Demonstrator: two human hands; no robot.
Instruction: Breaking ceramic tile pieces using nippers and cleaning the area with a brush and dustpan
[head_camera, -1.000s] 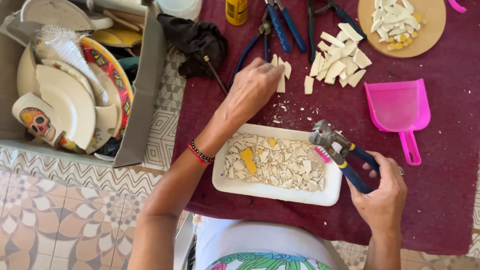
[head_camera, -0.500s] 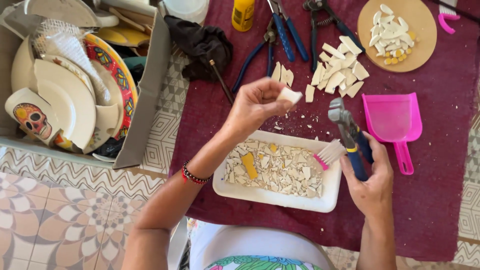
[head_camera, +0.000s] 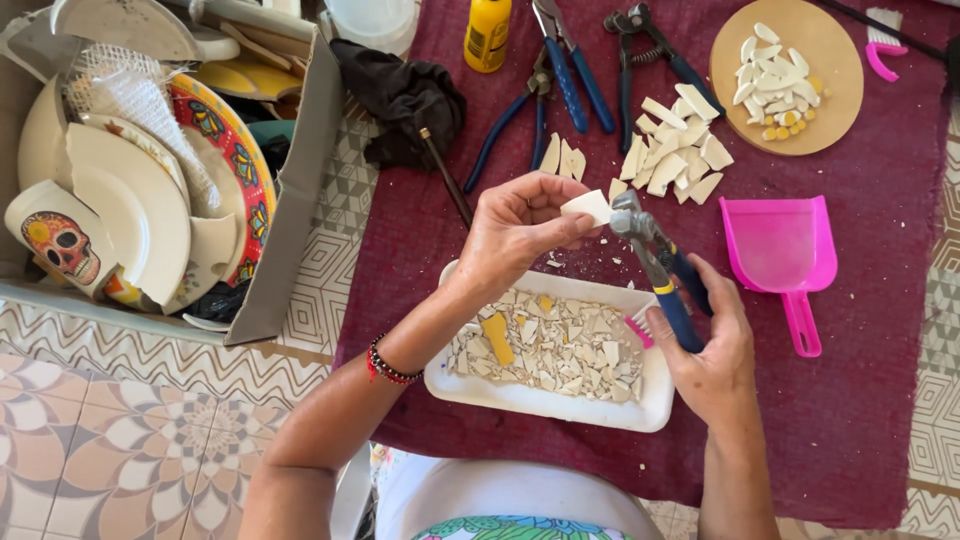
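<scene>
My left hand (head_camera: 515, 232) pinches a small white ceramic piece (head_camera: 586, 206) above the far edge of a white rectangular tray (head_camera: 545, 398). My right hand (head_camera: 712, 345) grips blue-handled tile nippers (head_camera: 655, 265), whose metal jaws touch the right edge of the piece. The tray below holds several white ceramic shards and a yellow one (head_camera: 496, 338). Both hands hover over a maroon cloth (head_camera: 860, 400).
A cardboard box (head_camera: 300, 215) of broken plates stands at the left. At the back lie a pile of white shards (head_camera: 672, 160), two more blue-handled pliers (head_camera: 560, 75), a yellow bottle (head_camera: 488, 32), a black rag (head_camera: 405, 100), a round wooden board (head_camera: 785, 72) with pieces. A pink dustpan (head_camera: 782, 255) lies right.
My left hand picked a white piece from the pile and brought it back over the tray. My right hand raised the nippers until their jaws met the piece.
</scene>
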